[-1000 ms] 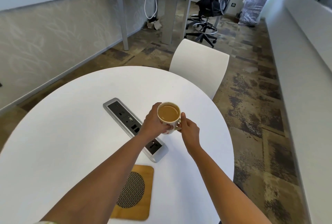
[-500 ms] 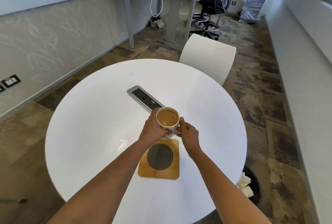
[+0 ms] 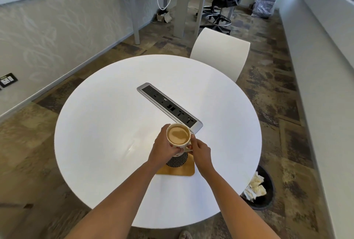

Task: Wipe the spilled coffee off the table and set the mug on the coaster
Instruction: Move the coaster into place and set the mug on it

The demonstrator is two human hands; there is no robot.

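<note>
Both the left hand [image 3: 162, 146] and the right hand [image 3: 201, 149] are applied to one mug [image 3: 178, 144]. The left hand is curled round the mug's left wall, with its fingers wrapped toward the near side. The right hand is closed on the handle side at the right, thumb up by the rim; the handle is mostly covered by the fingers. The mug is held upright and is filled nearly to the rim with light brown coffee [image 3: 178, 135]. It is placed over the far part of the coaster [image 3: 180, 169], a square wooden piece with a dark round mesh inlay. The coaster lies flat on the round white counter [image 3: 107, 124], on the person's side and slightly right of centre. The mug's base is hidden behind the hands, so contact with the coaster cannot be told. A long silver socket panel [image 3: 169, 107] is set diagonally in the middle of the counter, its near end just beside the far right of the mug's rim. A faint glossy streak [image 3: 132, 147] is noted on the counter left of the left hand; whether it is liquid cannot be told. A white chair [image 3: 220, 55] stands at the counter's far edge. A black bin [image 3: 268, 202] sits on the floor at the right, near the counter's edge, with crumpled paper [image 3: 255, 187] inside.
</note>
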